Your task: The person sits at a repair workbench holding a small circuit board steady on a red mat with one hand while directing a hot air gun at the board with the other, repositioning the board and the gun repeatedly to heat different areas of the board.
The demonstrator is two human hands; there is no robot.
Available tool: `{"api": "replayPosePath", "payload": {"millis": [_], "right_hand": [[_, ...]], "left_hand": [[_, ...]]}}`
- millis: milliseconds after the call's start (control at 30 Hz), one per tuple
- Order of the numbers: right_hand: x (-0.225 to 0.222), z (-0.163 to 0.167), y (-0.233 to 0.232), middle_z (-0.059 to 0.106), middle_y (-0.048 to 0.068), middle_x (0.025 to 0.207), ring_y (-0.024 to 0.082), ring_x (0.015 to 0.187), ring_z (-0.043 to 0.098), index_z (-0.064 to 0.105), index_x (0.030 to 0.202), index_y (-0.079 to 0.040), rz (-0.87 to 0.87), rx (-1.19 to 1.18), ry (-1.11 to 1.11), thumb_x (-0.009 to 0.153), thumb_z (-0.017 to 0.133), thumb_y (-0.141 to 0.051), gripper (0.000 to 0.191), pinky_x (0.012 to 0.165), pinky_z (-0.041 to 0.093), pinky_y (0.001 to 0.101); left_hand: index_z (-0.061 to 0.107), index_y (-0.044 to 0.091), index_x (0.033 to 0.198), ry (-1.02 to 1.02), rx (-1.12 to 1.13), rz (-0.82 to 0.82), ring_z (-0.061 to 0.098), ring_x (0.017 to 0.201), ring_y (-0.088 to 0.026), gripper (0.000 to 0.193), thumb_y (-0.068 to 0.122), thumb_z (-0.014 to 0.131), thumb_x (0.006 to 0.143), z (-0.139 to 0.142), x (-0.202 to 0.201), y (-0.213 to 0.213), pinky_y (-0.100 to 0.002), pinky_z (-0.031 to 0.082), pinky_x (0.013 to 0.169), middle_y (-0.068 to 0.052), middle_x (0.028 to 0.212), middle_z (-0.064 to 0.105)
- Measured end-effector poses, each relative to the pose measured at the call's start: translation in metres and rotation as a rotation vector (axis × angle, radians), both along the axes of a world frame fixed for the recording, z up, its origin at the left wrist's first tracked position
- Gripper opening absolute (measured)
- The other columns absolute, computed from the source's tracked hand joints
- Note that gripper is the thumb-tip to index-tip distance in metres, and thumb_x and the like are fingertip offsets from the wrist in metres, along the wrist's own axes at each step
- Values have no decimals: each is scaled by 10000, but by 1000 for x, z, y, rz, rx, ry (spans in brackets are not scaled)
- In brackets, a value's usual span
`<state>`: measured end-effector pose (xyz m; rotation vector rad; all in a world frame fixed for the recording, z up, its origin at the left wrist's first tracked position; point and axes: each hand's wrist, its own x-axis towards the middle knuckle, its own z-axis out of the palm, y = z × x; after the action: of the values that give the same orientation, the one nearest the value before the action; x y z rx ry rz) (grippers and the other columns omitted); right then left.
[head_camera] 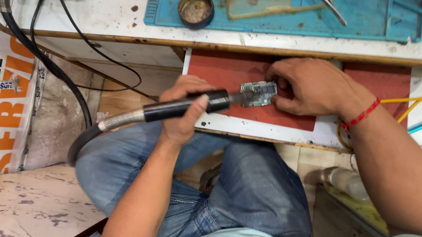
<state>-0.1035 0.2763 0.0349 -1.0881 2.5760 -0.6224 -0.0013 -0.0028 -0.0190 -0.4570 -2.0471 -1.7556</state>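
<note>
Hands: flat green PCB, cylindrical blk handpiece

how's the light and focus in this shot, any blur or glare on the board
Head view: even, soft light with no hard shadows; the circuit board is sharp enough to make out but too small for fine detail, with no glare on it. The left hand on the hot-air tool and the right hand look crisp. Straight bench edges bow slightly toward the corners.

Handpiece in left hand: glossy black plastic grip, ribbed metal hose behind. Circuit board under right hand: matt green, shiny metal spots. Red mat beneath: matt, finely textured. Counter beyond hands: white, stained, scuffed.
</note>
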Motion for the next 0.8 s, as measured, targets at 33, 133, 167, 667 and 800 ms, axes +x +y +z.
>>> {"api": "replayPosePath", "payload": {"millis": [33, 133, 167, 667, 800], "right_hand": [[0, 1, 1, 699, 96, 873, 327, 771, 676, 671, 1120, -79, 8, -18, -4, 732, 764, -257, 437, 679, 543, 457], [0, 2, 3, 703, 102, 883, 325, 788, 675, 694, 1086, -83, 18, -4, 52, 780, 782, -308, 390, 695, 549, 449], [-1, 1, 4, 700, 103, 887, 322, 779, 676, 695, 1086, -83, 29, -28, 44, 776, 773, -294, 383, 686, 551, 447], [3, -9, -5, 655, 59, 742, 263, 644, 658, 702, 1074, -106, -21, -121, 146, 726, 776, -258, 387, 556, 513, 409], [1, -3, -5, 659, 52, 741, 251, 635, 658, 701, 1094, -103, -24, -81, 45, 733, 783, -241, 395, 553, 518, 407]], "left_hand": [[725, -21, 1050, 32, -66, -31, 681, 1098, -285, 249, 192, 701, 924, 2, 0, 0, -403, 530, 1048, -142, 1048, 740], [716, -25, 1068, 28, 3, 69, 666, 1078, -286, 266, 203, 707, 932, 7, 1, 0, -401, 534, 1027, -137, 1062, 736], [718, -21, 1059, 41, -24, 71, 673, 1068, -285, 259, 203, 707, 929, 8, 2, -1, -402, 538, 1025, -133, 1054, 737], [719, 8, 1042, 63, -56, 175, 689, 1045, -309, 275, 245, 707, 902, 11, 4, -7, -412, 555, 1013, -130, 1017, 752], [722, 26, 1038, 91, -122, 203, 713, 985, -290, 265, 248, 706, 895, 10, 6, -6, -399, 561, 984, -119, 1018, 756]]}}
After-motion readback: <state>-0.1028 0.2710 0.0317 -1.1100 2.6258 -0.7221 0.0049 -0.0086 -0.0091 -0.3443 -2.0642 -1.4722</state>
